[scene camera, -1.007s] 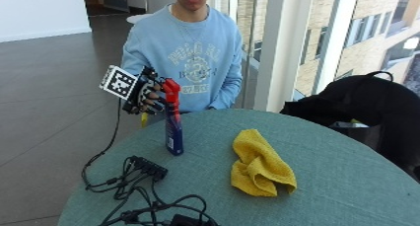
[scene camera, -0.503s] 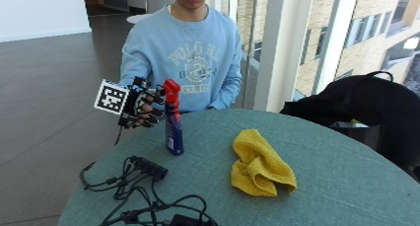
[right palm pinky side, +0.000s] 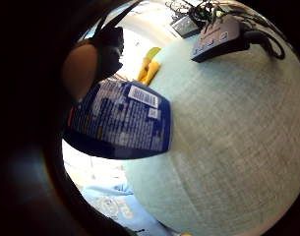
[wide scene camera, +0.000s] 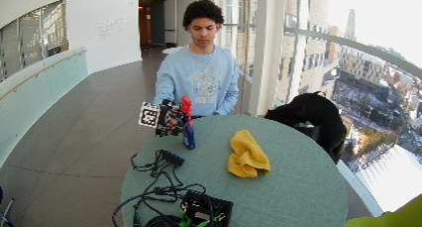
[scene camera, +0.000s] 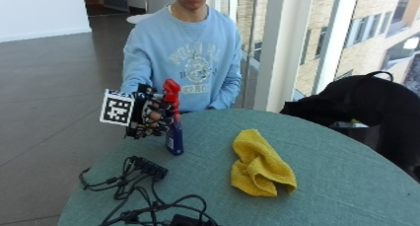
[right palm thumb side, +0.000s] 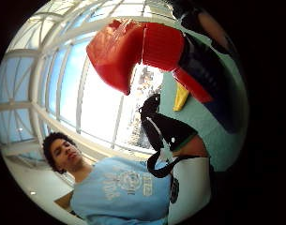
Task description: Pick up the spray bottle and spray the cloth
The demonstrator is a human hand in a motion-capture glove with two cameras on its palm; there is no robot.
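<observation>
Bright daylight pours through tall windows (scene camera: 341,33) at the frame's right, glaring white in the palm views; those views bend strongly, with black edges. Shadows are soft.

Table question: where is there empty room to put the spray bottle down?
Bare green table lies past the yellow cloth toward the black bag, and between the spray bottle and the cloth. The cables crowd the near edge.

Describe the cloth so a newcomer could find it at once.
On the round green table, look to the middle, beside the blue spray bottle that the gloved right hand grips. The cloth lies crumpled there: the only bright yellow, soft thing, unlike the black cables nearby.
</observation>
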